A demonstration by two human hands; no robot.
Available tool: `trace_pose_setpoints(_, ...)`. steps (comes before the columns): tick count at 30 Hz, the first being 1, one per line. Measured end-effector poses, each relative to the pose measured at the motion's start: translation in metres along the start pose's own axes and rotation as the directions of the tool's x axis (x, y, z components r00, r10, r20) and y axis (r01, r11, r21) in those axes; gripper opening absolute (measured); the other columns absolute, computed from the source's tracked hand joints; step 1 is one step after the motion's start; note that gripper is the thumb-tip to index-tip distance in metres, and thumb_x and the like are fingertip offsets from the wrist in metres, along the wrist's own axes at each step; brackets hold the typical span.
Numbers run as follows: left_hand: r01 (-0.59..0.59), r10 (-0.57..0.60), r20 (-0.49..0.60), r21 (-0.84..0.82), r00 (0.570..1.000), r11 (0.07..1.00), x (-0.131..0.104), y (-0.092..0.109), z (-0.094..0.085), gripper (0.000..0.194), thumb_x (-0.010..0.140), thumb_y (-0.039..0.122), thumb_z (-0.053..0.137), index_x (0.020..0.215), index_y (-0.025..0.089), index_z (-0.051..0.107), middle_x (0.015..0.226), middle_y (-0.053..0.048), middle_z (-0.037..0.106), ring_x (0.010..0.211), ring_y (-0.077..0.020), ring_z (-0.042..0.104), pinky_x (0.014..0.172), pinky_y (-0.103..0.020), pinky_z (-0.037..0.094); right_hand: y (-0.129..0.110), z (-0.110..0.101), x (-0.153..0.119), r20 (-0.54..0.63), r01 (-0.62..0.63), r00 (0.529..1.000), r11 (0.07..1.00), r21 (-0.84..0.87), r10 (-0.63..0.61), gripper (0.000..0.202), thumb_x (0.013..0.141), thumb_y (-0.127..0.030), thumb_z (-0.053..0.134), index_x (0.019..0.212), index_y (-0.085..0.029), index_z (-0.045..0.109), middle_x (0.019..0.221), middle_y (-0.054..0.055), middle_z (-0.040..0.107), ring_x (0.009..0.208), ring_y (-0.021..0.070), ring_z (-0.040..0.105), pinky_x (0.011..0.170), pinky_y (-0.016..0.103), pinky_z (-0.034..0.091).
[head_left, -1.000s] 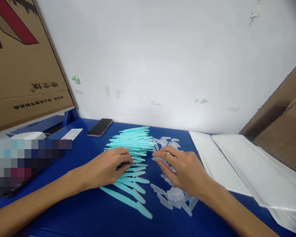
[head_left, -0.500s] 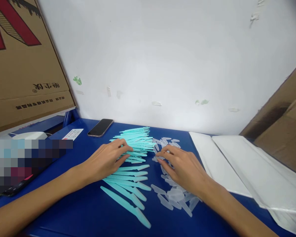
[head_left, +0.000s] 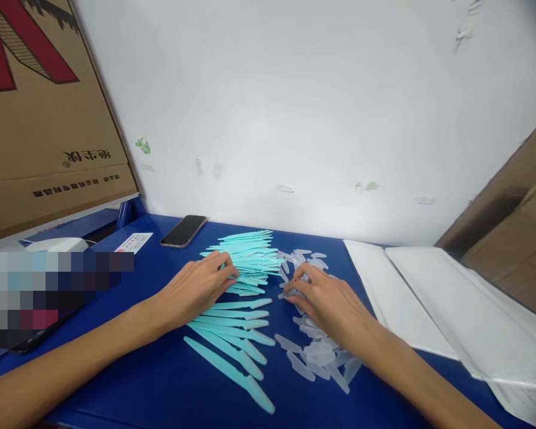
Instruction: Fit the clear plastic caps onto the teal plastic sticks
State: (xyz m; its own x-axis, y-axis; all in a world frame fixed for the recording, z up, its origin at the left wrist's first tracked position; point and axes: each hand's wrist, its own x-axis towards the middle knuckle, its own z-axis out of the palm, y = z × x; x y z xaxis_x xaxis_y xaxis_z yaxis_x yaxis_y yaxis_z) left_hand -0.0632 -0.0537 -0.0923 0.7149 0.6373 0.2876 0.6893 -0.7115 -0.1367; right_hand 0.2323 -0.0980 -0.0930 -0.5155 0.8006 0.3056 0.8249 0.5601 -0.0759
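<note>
Many turquoise plastic sticks [head_left: 250, 256] lie in a heap at the middle of the blue table, and several more [head_left: 232, 369] fan out nearer to me. My left hand [head_left: 205, 283] rests at the left side of the heap, thumb and fingers pinched together on one of its sticks. To the right, small translucent caps [head_left: 319, 351] lie scattered in a long group. My right hand [head_left: 326, 295] is over these caps, its thumb and index finger closed around a translucent cap.
A phone [head_left: 184, 231] and a printed card [head_left: 134, 242] lie at the back left. White flat packets [head_left: 411, 298] cover the right side. Cardboard boxes [head_left: 49, 137] stand at both sides, against a white wall [head_left: 295, 119].
The thumb and fingers of my left hand have drawn together at the sticks. My right thumb and index finger have closed together a little over the caps.
</note>
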Motion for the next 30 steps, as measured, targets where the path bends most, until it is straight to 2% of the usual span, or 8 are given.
trace_pose_setpoints(4,-0.023,0.024,-0.044,0.039,0.999,0.999,0.002,0.004,-0.004,0.025,0.108,0.022,0.038,0.104,0.018,0.063,0.099,-0.008,0.06,0.085,-0.0222,0.051,0.052,-0.025,0.028,-0.002,0.002,0.001,0.003,-0.019,1.0,1.0,-0.02,0.019,0.012,0.099,-0.022,0.063,0.109,-0.022,0.07,0.106,0.004,0.065,0.067,0.0141,0.066,0.054,0.028,0.048)
trace_pose_setpoints(7,-0.067,0.07,-0.114,0.031,0.991,0.997,0.004,0.006,-0.008,0.025,0.108,0.021,0.037,0.103,0.017,0.06,0.097,-0.008,0.062,0.087,-0.0225,0.052,0.058,-0.027,0.037,-0.001,0.005,0.001,0.001,-0.007,1.0,1.0,-0.012,0.007,0.01,0.1,-0.02,0.062,0.107,-0.02,0.068,0.106,0.005,0.065,0.069,0.0144,0.067,0.054,0.027,0.049)
trace_pose_setpoints(11,-0.1,0.093,-0.231,-0.018,0.968,0.995,0.006,0.007,-0.014,0.02,0.109,0.023,0.039,0.105,0.015,0.057,0.092,-0.006,0.064,0.082,-0.0192,0.057,0.072,-0.031,0.046,0.001,0.008,0.0,-0.011,0.034,0.999,0.999,0.026,-0.033,0.012,0.099,-0.011,0.056,0.104,-0.02,0.064,0.107,0.005,0.065,0.076,0.0141,0.069,0.053,0.024,0.047)
trace_pose_setpoints(15,-0.173,0.174,-0.305,0.032,0.936,0.984,0.005,0.008,-0.017,0.015,0.108,0.019,0.041,0.108,0.016,0.056,0.086,-0.004,0.063,0.078,-0.0177,0.057,0.072,-0.03,0.045,0.001,0.008,-0.001,-0.002,0.055,0.998,0.998,-0.019,-0.055,0.018,0.096,-0.005,0.058,0.106,-0.02,0.061,0.11,0.004,0.064,0.072,0.0139,0.068,0.049,0.025,0.044)
trace_pose_setpoints(18,-0.22,0.214,-0.308,0.017,0.927,0.975,0.003,0.008,-0.015,0.018,0.106,0.012,0.042,0.117,0.018,0.054,0.087,-0.003,0.063,0.075,-0.0156,0.056,0.066,-0.026,0.043,0.001,0.008,0.0,0.011,0.06,0.998,0.996,-0.068,-0.06,0.023,0.093,-0.002,0.06,0.108,-0.02,0.06,0.11,0.005,0.065,0.072,0.0149,0.067,0.048,0.025,0.041)
trace_pose_setpoints(21,-0.218,0.195,-0.294,-0.047,0.936,0.975,0.0,0.008,-0.012,0.026,0.105,0.01,0.042,0.125,0.022,0.052,0.092,-0.003,0.065,0.074,-0.013,0.057,0.06,-0.022,0.041,0.001,0.008,0.0,0.01,0.071,0.997,0.995,-0.073,-0.071,0.022,0.094,-0.003,0.06,0.108,-0.02,0.06,0.111,0.005,0.064,0.07,0.0142,0.066,0.049,0.025,0.041)
trace_pose_setpoints(27,-0.197,0.155,-0.309,-0.111,0.938,0.974,-0.001,0.011,-0.008,0.021,0.107,0.025,0.047,0.127,0.025,0.054,0.1,-0.003,0.067,0.065,-0.0085,0.058,0.056,-0.019,0.041,0.001,0.009,0.0,-0.016,0.076,0.997,0.994,-0.081,-0.078,0.017,0.094,-0.005,0.062,0.105,-0.019,0.06,0.108,0.004,0.065,0.069,0.0136,0.066,0.046,0.026,0.038)
trace_pose_setpoints(30,-0.196,0.136,-0.345,-0.148,0.929,0.969,0.0,0.012,-0.006,0.021,0.107,0.026,0.047,0.126,0.024,0.056,0.098,-0.002,0.067,0.062,-0.0068,0.058,0.056,-0.017,0.042,0.001,0.01,0.0,-0.039,0.069,0.997,0.994,-0.09,-0.073,0.015,0.095,-0.007,0.062,0.104,-0.019,0.06,0.108,0.003,0.065,0.066,0.0129,0.065,0.045,0.026,0.036)
